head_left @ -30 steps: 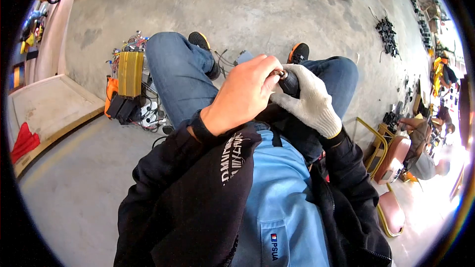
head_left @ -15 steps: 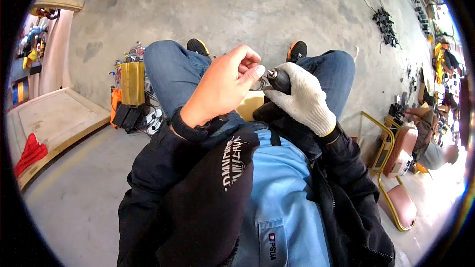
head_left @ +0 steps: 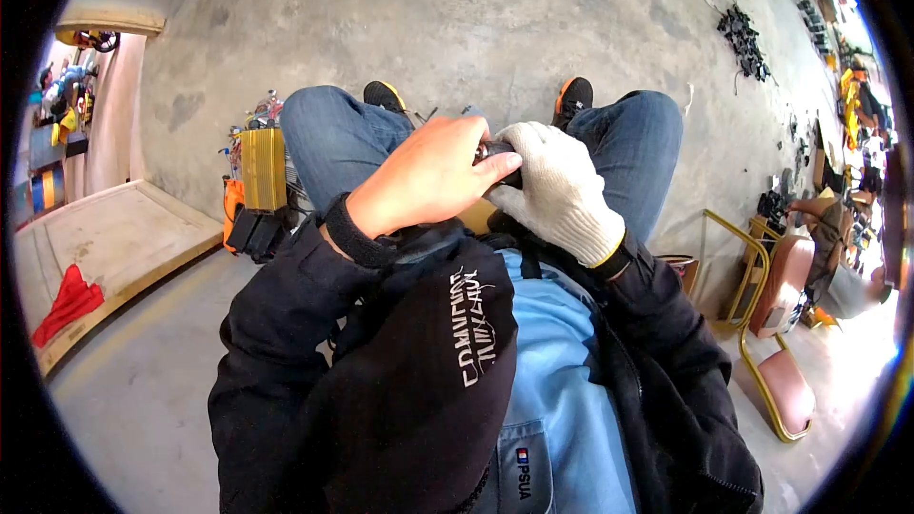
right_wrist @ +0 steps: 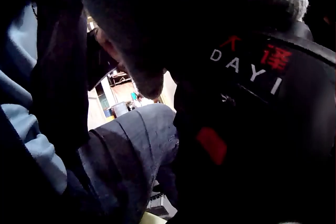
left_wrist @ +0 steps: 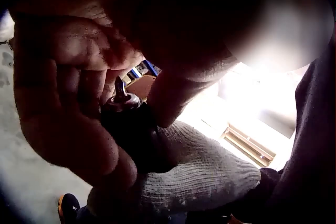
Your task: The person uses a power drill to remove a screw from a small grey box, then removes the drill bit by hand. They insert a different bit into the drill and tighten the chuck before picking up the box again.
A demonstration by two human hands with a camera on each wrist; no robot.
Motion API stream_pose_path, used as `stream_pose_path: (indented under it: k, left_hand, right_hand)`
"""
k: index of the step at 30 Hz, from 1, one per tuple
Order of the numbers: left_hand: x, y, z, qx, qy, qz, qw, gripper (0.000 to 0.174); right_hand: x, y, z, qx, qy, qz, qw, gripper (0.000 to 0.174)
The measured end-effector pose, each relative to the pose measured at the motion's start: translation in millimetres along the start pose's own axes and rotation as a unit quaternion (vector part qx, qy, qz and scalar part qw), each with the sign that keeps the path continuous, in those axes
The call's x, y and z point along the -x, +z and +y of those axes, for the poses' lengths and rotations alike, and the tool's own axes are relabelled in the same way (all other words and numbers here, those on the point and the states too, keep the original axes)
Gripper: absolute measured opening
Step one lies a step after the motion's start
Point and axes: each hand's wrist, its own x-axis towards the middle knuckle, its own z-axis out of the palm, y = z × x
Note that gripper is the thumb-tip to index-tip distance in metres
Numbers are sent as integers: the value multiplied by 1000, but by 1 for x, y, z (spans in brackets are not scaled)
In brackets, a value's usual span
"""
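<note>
My gloved right hand (head_left: 562,192) grips a black cordless driver (head_left: 497,150), its nose pointing toward my left hand. In the right wrist view the driver's body (right_wrist: 252,113) is dark, with DAYI lettering and red marks. My bare left hand (head_left: 428,176) curls round the driver's nose, thumb on the near side. In the left wrist view a short metal bit (left_wrist: 121,90) stands out of a shiny collar between the left fingers and thumb (left_wrist: 176,98), with the white knit glove just behind. Both hands meet over my lap, and most of the driver is hidden under them.
By my left knee lie a gold finned metal box (head_left: 263,169), an orange item and tangled wires. A low wooden panel (head_left: 124,228) bears a red cloth (head_left: 69,306). To the right are a pink chair (head_left: 785,286) and a pile of black parts (head_left: 743,43).
My left fingers were at the driver's tip, then drew away from it, and now wrap its nose. The right hand has shifted slightly left, the driver's nose turning left with it.
</note>
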Motion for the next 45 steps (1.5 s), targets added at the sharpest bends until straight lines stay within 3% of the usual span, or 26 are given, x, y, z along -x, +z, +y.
stream_pose_path:
  k: [4,10,13,16,18,20,23,25,27,29,34,36,40,43,45]
  left_hand:
    - [-3,-4,-2,-19,10,-13,1000,41]
    - [-20,-22,-10,40,-18,-82,996,38]
    - [-39,-48,-23,111,-81,-298,944,40]
    - [-54,-60,-29,100,-119,-401,903,53]
    - [-52,-53,-37,124,-122,-462,870,65]
    - [-52,-40,-51,109,-173,-501,841,54]
    - [-35,-29,-50,94,-246,-475,839,31]
    - [-31,-27,-50,91,-270,-469,836,25]
    - [-25,-23,-54,94,-277,-460,838,22]
    - [-22,-13,-66,92,-299,-438,842,10]
    - [-18,-18,-52,95,-289,-414,858,7]
    - [-20,-17,-52,54,-297,-395,868,15]
    - [-17,-19,-45,55,-328,-377,865,16]
    - [-16,-19,-45,44,-334,-377,863,18]
    - [-15,-14,-55,-19,-292,-372,881,13]
  right_hand:
    - [-5,8,8,-9,-24,39,999,42]
    - [-17,8,15,-22,-8,10,1000,37]
    - [-22,16,13,14,-26,1,1000,35]
    - [-24,11,-5,8,-41,-31,999,33]
    - [-20,22,-10,20,-73,2,997,38]
    - [-17,26,-19,49,-78,14,996,40]
    - [-14,35,-26,36,-75,26,996,39]
    - [-13,43,-30,29,-75,26,996,38]
    - [-14,49,-34,46,-86,86,992,21]
    - [-15,53,-37,52,-77,91,992,18]
    - [-18,57,-38,52,-58,97,992,12]
    - [-19,56,-35,42,-67,93,993,11]
    - [-21,60,-36,50,-57,68,995,19]
    - [-20,64,-38,38,-56,98,993,17]
    - [-21,64,-38,34,-45,92,994,17]
